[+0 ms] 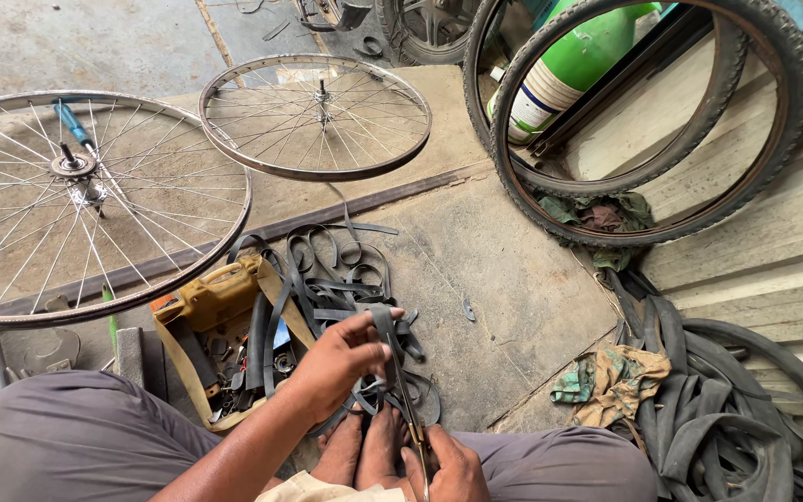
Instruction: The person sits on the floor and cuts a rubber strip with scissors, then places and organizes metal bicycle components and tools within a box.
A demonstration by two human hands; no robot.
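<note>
I sit on the floor with my bare feet together below my hands. My left hand (341, 361) pinches a black rubber strip (384, 327) and holds it up from a tangled pile of rubber strips (336, 270). My right hand (448, 465) is closed on a pair of scissors (408, 400), whose thin blades run up along the strip toward my left hand. The strip hangs between both hands.
Two spoked bicycle rims (85, 204) (316, 116) lie on the concrete at left and centre. An open toolbox (211, 325) sits by my left knee. Two tyres (652, 121) lean at right over a green cylinder (573, 65). Inner tubes (727, 409) and rags (611, 372) lie at right.
</note>
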